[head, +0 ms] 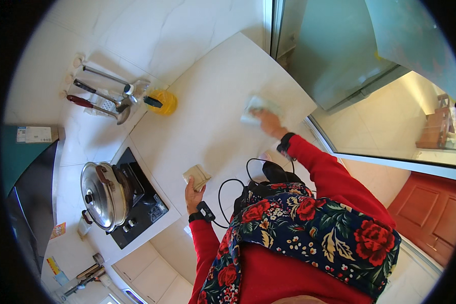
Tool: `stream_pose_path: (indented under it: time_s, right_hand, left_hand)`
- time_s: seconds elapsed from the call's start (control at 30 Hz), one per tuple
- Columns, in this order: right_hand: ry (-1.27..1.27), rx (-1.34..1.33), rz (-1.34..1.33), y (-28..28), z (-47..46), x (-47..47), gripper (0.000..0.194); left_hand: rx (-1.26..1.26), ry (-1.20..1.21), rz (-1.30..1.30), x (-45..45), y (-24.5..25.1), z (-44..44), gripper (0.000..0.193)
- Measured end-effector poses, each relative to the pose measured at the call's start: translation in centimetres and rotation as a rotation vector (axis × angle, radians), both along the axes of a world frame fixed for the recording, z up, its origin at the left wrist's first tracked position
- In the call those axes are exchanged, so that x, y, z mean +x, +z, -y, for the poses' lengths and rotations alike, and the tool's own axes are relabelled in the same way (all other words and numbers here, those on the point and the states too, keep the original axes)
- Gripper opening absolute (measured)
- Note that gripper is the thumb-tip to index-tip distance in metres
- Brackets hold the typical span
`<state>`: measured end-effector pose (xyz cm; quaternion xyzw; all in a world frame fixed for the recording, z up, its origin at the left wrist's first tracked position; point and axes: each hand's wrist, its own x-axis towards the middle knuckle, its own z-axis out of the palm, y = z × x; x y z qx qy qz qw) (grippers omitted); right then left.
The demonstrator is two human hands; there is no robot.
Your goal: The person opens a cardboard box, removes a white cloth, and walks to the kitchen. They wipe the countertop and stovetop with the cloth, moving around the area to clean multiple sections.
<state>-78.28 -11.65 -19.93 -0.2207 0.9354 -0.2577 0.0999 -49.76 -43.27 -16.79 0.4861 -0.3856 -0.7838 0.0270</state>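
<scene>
My right hand presses a pale, light-blue cloth onto the white countertop, near its right part; hand and cloth are slightly blurred. Lower left of it, my left hand holds a folded beige cloth between thumb and fingers, at the counter's front edge. Both wrists wear dark straps, and a black cable loops between them. The two cloths are well apart from each other.
A lidded steel pot stands on the black gas hob at left. A bottle of yellow liquid stands by the tiled wall, near hanging ladles. A glass door borders the counter's right side.
</scene>
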Motion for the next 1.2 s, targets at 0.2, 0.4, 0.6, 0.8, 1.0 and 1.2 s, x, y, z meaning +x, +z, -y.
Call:
stream_pose_path:
  time_s: [0.2,0.4,0.6,0.8,1.0,1.2]
  right_hand:
    - [0.393,0.058,0.114,3.9,1.0,2.3,0.056]
    - [-0.305,-0.091,-0.07,3.2,-8.2,-10.9,0.046]
    - [-0.546,-0.045,-0.16,3.3,-6.1,-14.5,0.043]
    - [0.291,-0.128,0.148,5.9,8.5,-1.3,0.032]
    - [0.839,-0.143,0.06,9.3,5.7,0.7,0.044]
    - [-0.202,-0.164,-0.118,17.5,-1.3,-16.4,0.042]
  left_hand:
    - [0.081,0.007,0.002,-0.8,0.8,-0.1,0.057]
    - [-0.031,-0.126,0.012,-1.7,-0.6,-1.3,0.053]
    - [-0.096,-0.083,0.107,-1.2,-1.0,-1.2,0.051]
    - [-0.132,0.129,0.078,1.7,0.4,-0.9,0.056]
    - [-0.116,0.103,0.085,1.7,2.0,-0.4,0.063]
    - [-0.082,0.049,0.022,2.1,5.7,-0.2,0.063]
